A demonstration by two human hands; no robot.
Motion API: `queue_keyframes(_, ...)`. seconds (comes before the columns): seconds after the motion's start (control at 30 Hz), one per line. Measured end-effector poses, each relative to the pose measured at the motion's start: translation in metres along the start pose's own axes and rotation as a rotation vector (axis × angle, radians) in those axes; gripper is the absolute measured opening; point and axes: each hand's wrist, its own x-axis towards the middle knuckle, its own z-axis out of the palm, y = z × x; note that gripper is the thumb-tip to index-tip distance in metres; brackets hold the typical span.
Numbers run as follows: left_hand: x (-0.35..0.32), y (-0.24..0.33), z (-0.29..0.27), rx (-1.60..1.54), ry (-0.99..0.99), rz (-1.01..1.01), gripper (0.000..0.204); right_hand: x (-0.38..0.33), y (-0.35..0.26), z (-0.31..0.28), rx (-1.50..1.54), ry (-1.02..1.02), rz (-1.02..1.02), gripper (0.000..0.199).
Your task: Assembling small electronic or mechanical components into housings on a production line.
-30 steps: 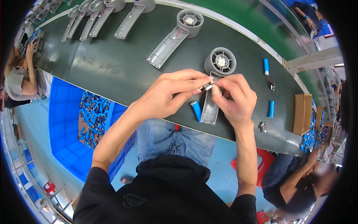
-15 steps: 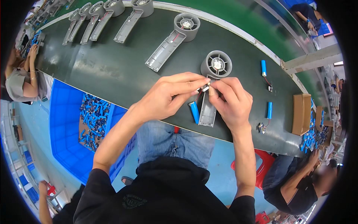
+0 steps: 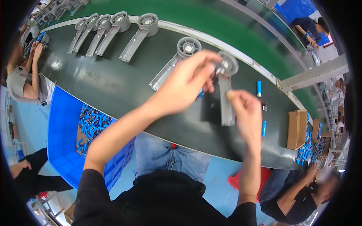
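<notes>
The right hand (image 3: 247, 113) pinches the grey fan housing (image 3: 226, 107) mid-handle. The blurred left hand (image 3: 191, 80) is beside its ring, grip impossible to tell.

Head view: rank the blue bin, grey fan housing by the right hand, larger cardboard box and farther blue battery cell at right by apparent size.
1. Blue bin
2. Grey fan housing
3. Cardboard box
4. Blue battery cell

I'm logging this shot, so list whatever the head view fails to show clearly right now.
All in the head view:
Left hand: motion blurs its fingers; whatever they hold is unclear.
Right hand: blurred fingertips; its grip on the gray handle is uncertain.
Blue battery: mostly hidden by the left hand.
Next fan's handle: partly covered by the left hand.
Person at lower left: cut off by the dark lens rim.
</notes>
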Motion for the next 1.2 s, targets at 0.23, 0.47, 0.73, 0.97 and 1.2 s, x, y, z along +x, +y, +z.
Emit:
queue_keyframes(0.23, 0.204, 0.009, -0.039, 0.452, 0.169, -0.076, 0.026, 0.184, -0.035, -0.012, -0.468, 0.26, -0.328, 0.04)
queue_keyframes(0.47, 0.277, -0.045, -0.091, 0.615, 0.191, -0.13, 0.027, 0.292, -0.006, 0.032, -0.506, 0.255, -0.224, 0.044)
queue_keyframes(0.73, 0.132, 0.037, -0.083, 1.136, -0.212, 0.142, 0.062, 0.213, -0.009, -0.081, -0.585, 0.217, -0.284, 0.042)
queue_keyframes(0.97, 0.05, 0.038, -0.066, 1.074, -0.389, 0.089, 0.061, 0.06, 0.01, -0.143, -0.682, 0.093, -0.039, 0.04)
queue_keyframes(1.2, 0.006, 0.026, 0.018, 1.06, -0.327, 0.195, 0.058, 0.004, 0.053, -0.134, -0.715, 0.139, -0.083, 0.042)
